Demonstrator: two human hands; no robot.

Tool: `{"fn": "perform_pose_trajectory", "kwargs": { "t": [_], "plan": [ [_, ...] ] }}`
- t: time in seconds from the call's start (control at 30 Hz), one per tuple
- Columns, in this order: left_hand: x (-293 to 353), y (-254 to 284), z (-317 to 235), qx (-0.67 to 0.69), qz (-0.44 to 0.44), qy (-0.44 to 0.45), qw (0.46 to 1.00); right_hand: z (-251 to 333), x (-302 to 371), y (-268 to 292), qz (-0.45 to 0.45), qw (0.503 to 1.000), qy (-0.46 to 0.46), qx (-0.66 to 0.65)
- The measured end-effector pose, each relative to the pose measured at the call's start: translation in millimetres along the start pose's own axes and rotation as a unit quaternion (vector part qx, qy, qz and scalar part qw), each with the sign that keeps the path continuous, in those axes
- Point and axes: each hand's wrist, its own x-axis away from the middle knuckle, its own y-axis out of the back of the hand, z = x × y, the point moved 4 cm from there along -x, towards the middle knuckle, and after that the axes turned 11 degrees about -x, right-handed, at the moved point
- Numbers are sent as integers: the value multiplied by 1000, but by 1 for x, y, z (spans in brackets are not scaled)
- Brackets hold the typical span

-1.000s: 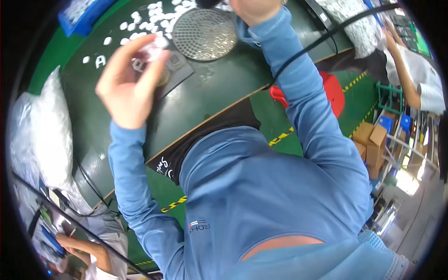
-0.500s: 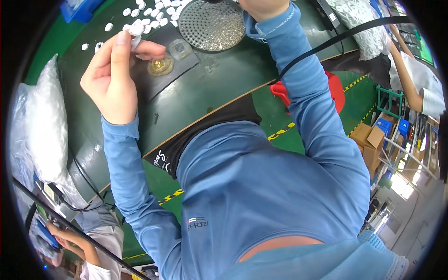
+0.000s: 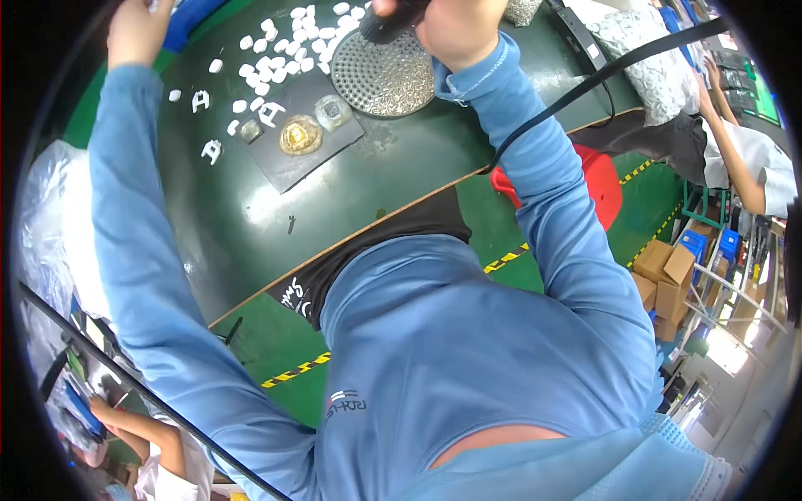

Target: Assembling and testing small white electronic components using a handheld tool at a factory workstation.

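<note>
My left hand reaches to the upper left, beside the rim of a blue bin. Its fingertips run out of the picture, so its hold is hidden. At the top centre my right hand grips a black cylindrical tool above a round perforated tray with many small metal screws in it. On a dark flat pad nearer me sit a yellowish round fixture and a clear block. Several small white plastic pieces lie scattered left of the tray; white bracket-shaped parts lie closer to my left sleeve.
A bag of white pieces rests at the table's right, near a black strip-shaped device. Plastic bags stand at the left. A black cable crosses over my right arm. A red stool is beyond it. Other people work at both sides.
My left hand has moved up and left, from over the pad to the blue bin; the white piece it pinched is out of sight. My right hand stays on the black tool.
</note>
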Motion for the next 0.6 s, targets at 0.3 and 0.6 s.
{"fn": "perform_pose_trajectory", "kwargs": {
  "t": [0.3,0.6],
  "plan": [
    [108,37,-69,134,182,-93,970,-4,-1,-4,-9,999,-37,-11],
    [90,22,-100,97,159,-197,963,-37,2,11,20,998,-51,-18]
  ]
}}
